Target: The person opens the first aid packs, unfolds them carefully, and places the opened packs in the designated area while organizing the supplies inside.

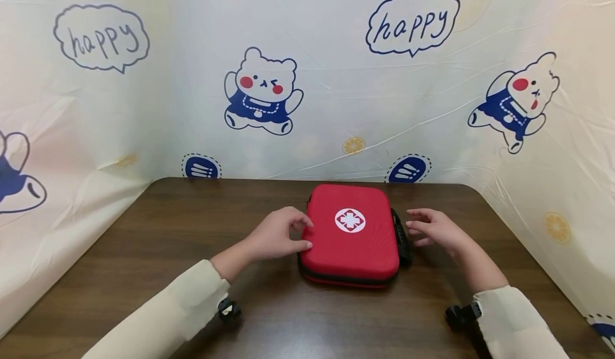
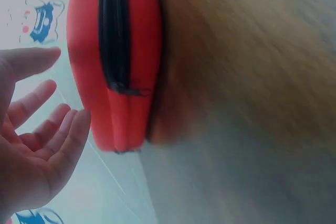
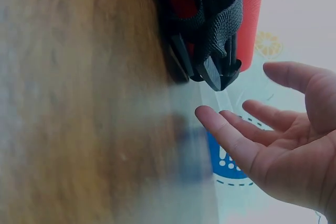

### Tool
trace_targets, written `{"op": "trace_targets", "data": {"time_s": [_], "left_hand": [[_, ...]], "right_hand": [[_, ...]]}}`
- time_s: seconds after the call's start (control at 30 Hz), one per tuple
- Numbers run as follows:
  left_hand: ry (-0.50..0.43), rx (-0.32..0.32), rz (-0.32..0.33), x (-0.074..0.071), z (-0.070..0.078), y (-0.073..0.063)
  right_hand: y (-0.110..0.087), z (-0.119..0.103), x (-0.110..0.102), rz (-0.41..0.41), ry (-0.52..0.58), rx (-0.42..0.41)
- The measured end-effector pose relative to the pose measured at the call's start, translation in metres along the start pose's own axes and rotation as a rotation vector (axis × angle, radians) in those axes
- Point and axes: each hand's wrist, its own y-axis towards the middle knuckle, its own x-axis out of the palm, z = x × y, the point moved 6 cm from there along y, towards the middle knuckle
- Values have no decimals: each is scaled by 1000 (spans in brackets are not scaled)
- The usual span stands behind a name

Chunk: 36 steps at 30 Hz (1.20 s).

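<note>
A red hard-shell first-aid case (image 1: 351,241) with a white cross emblem lies flat on the brown wooden table. My left hand (image 1: 281,233) is at its left edge, thumb and fingertips right by the rim and holding nothing. In the left wrist view a black zipper (image 2: 115,35) runs along the case's side, with the fingers spread beside it. To the right of the case, my right hand (image 1: 439,231) hovers with loosely bent fingers, apart from the black carry handle (image 1: 401,239). The right wrist view shows a black woven strap (image 3: 223,30) at that side.
The table (image 1: 192,231) has rounded far corners. Behind and at both sides hangs a pale curtain (image 1: 331,92) printed with bears and the word happy. Small black wrist cameras (image 1: 229,310) sit on both cream sleeves.
</note>
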Motion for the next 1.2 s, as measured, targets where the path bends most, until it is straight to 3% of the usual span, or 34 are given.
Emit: {"op": "trace_targets", "data": {"time_s": [0.13, 0.3, 0.53, 0.73, 0.93, 1.2], "left_hand": [[91, 77, -32, 6, 20, 6], [282, 154, -112, 21, 43, 11], [614, 151, -291, 52, 67, 19], [797, 139, -374, 68, 72, 26], [835, 174, -411, 67, 76, 32], [747, 190, -401, 60, 76, 31]], "right_hand": [[-2, 4, 2, -21, 93, 47], [-2, 9, 3, -26, 169, 76], [0, 14, 4, -54, 222, 94], [1, 16, 6, -66, 245, 93], [1, 20, 7, -92, 286, 100], [0, 21, 10, -125, 358, 115]]}}
